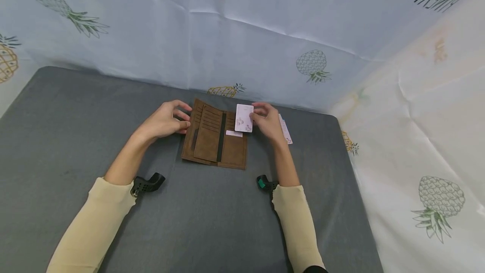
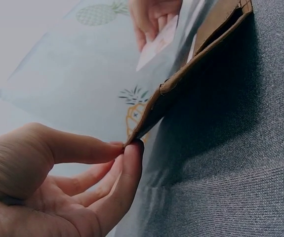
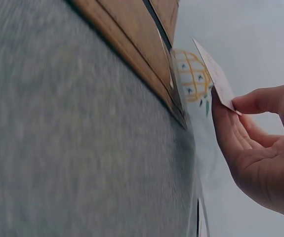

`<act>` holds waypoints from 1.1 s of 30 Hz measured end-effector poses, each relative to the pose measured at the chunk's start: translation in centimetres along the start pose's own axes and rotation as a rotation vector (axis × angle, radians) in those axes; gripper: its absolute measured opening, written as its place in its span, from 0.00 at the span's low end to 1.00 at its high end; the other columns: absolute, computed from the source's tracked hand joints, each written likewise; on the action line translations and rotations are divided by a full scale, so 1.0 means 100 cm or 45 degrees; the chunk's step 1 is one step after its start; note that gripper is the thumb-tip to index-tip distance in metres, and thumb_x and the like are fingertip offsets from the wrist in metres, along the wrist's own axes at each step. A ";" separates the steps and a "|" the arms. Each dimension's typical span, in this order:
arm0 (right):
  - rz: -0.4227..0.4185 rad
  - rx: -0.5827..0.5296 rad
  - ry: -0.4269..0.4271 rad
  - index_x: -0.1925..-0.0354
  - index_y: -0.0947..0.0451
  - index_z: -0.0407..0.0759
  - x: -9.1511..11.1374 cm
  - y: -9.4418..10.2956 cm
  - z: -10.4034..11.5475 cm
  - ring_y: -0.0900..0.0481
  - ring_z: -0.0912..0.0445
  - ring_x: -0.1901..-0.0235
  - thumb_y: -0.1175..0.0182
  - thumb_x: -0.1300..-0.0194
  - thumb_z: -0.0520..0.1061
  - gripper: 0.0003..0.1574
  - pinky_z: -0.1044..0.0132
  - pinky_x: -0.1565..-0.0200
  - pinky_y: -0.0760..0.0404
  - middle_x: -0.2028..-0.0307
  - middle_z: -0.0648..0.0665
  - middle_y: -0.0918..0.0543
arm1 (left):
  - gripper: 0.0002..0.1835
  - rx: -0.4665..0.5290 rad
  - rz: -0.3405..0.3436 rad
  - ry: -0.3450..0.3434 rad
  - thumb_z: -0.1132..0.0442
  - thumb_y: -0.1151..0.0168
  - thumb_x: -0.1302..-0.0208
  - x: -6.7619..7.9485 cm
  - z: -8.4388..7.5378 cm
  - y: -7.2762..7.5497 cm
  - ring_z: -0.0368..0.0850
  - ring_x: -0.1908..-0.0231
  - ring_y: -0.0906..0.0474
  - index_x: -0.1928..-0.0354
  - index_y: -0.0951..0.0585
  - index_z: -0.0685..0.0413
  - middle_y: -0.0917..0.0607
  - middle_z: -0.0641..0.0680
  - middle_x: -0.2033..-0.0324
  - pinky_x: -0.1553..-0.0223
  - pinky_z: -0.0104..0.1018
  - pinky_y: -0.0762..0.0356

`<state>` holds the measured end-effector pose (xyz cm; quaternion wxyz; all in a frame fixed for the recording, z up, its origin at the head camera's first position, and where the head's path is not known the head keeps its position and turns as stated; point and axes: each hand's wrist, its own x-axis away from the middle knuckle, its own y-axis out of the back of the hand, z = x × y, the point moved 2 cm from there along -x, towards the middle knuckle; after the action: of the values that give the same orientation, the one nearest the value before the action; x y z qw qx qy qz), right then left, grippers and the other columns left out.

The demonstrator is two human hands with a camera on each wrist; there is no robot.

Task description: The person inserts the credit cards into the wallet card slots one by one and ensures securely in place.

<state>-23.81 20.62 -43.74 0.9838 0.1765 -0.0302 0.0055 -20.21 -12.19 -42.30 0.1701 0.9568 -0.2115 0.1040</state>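
I watch the right hand pinch a card by its right edge, raised just above the spread wallet's right panel; its long axis points away from the person, crosswise to the pocketed card, the relation I judge matters most. The left hand pinches the wallet's left edge; the table offers most room nearside, its far edge close behind.

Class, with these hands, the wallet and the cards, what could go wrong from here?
The right hand pinches the held card near one edge, so it might twist.
The tucked card in the wallet could snag the held card if they meet.
The left hand pinches only the wallet's lifted edge, so the wallet may shift.
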 end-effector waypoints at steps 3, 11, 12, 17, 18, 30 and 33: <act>0.034 -0.012 -0.006 0.35 0.22 0.31 -0.002 -0.010 0.004 0.13 0.63 0.65 0.37 0.28 0.31 0.24 0.71 0.61 0.10 0.61 0.45 0.14 | 0.30 -0.001 0.000 0.002 0.71 0.39 0.21 0.000 0.000 0.001 0.48 0.55 0.12 0.22 0.35 0.66 0.21 0.73 0.37 0.53 0.40 0.07; 0.147 -0.079 -0.034 0.35 0.25 0.31 -0.002 -0.032 0.011 0.11 0.59 0.64 0.39 0.26 0.30 0.23 0.64 0.56 0.06 0.62 0.45 0.15 | 0.30 -0.015 -0.004 0.005 0.71 0.40 0.21 -0.001 0.001 0.001 0.47 0.56 0.12 0.22 0.34 0.67 0.21 0.73 0.37 0.54 0.39 0.07; 0.165 -0.094 -0.034 0.35 0.26 0.31 -0.002 -0.035 0.012 0.11 0.59 0.64 0.39 0.26 0.30 0.23 0.62 0.55 0.05 0.62 0.45 0.15 | 0.30 -0.016 -0.005 0.006 0.71 0.40 0.21 -0.001 0.001 0.001 0.47 0.56 0.12 0.22 0.34 0.67 0.21 0.73 0.37 0.54 0.39 0.07; 0.222 -0.122 -0.022 0.36 0.27 0.30 -0.001 -0.048 0.016 0.11 0.59 0.64 0.39 0.26 0.29 0.22 0.59 0.54 0.05 0.63 0.46 0.17 | 0.30 -0.019 -0.015 0.013 0.72 0.41 0.21 -0.002 0.002 0.002 0.45 0.57 0.12 0.22 0.34 0.67 0.21 0.73 0.37 0.54 0.39 0.07; 0.228 -0.127 -0.020 0.36 0.27 0.30 -0.001 -0.051 0.017 0.12 0.59 0.65 0.39 0.26 0.29 0.22 0.60 0.55 0.05 0.63 0.46 0.17 | 0.30 -0.018 -0.016 0.014 0.72 0.41 0.21 -0.002 0.002 0.002 0.45 0.57 0.12 0.22 0.34 0.67 0.21 0.73 0.37 0.54 0.39 0.07; 0.281 -0.149 -0.031 0.36 0.28 0.30 -0.001 -0.066 0.021 0.12 0.58 0.64 0.39 0.24 0.29 0.21 0.60 0.54 0.04 0.63 0.45 0.17 | 0.30 -0.006 -0.012 0.014 0.72 0.41 0.22 -0.004 0.001 0.000 0.43 0.59 0.13 0.22 0.35 0.67 0.21 0.73 0.37 0.56 0.36 0.07; 0.298 -0.173 -0.040 0.36 0.28 0.31 -0.001 -0.069 0.022 0.12 0.58 0.65 0.39 0.24 0.29 0.21 0.58 0.53 0.04 0.63 0.45 0.17 | 0.30 -0.012 -0.016 0.012 0.72 0.40 0.22 -0.004 0.002 -0.001 0.43 0.60 0.13 0.22 0.35 0.67 0.21 0.74 0.38 0.56 0.36 0.07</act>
<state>-23.85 13.40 -44.07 0.9855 0.1047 -0.0663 0.1155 -20.56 -12.04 -42.59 0.1764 0.9568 -0.2051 0.1066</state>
